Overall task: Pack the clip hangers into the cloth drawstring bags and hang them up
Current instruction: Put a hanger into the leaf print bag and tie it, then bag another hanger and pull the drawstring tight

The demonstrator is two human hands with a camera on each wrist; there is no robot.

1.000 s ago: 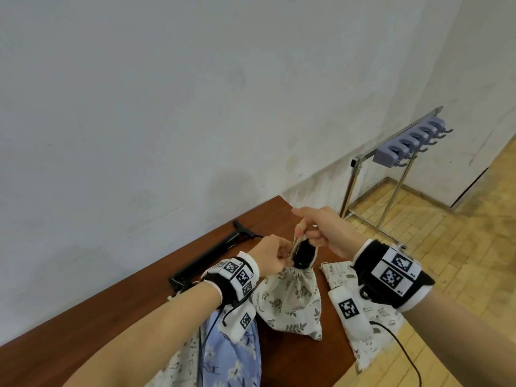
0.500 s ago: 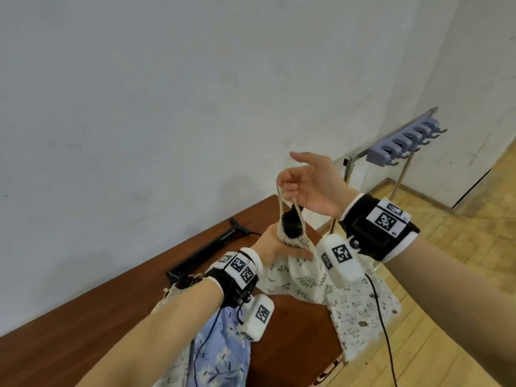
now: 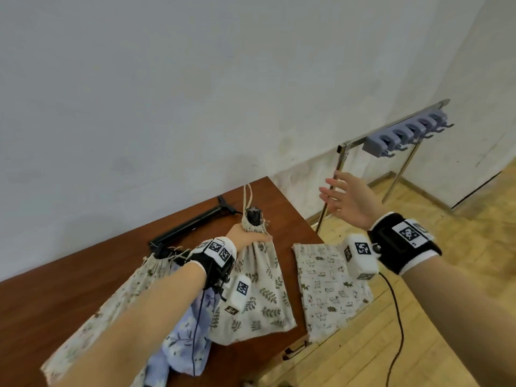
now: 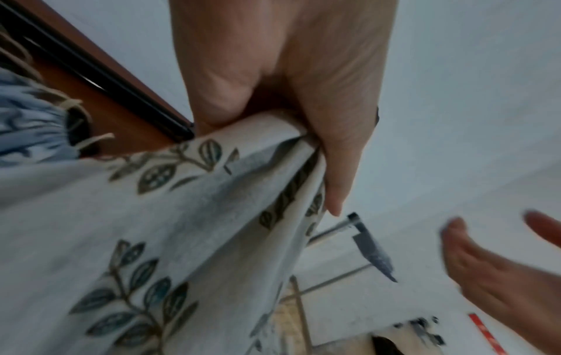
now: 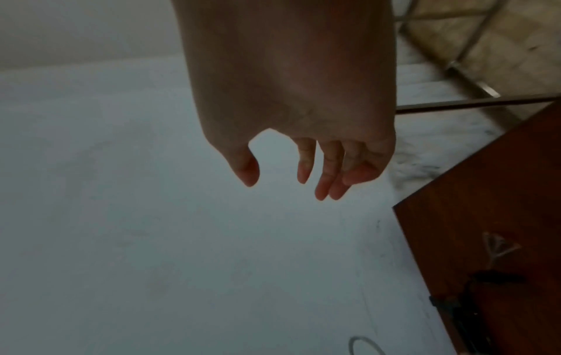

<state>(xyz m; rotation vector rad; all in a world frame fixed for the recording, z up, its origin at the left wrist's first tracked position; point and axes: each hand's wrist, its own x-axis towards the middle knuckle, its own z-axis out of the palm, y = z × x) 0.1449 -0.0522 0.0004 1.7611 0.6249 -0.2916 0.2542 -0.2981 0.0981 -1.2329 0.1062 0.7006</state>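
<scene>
Your right hand (image 3: pixel 349 199) has released the drawstring and hangs spread near the hook rack (image 3: pixel 405 132), while your left hand (image 3: pixel 245 236) grips the leaf-print bag (image 3: pixel 259 289) neck above the table (image 3: pixel 55 297): cinched, awaiting hanging.

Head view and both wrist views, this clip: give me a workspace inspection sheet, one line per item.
Surface: brown wooden table against a white wall.
Job's things: leaf-print bag gathered at the neck, a dark part poking from its mouth, drawstring standing up; animal-print bag lying flat at the table's edge; blue floral bag and another pale bag under the left forearm.
Clutter: black bar-shaped item by the wall.
Grippers: left hand grips the leaf-print bag's neck; right hand open in the air, holding nothing.
Cables: black wire hanging from the right wrist unit.
Surroundings: metal rack carrying a grey hook rail; wood floor.
</scene>
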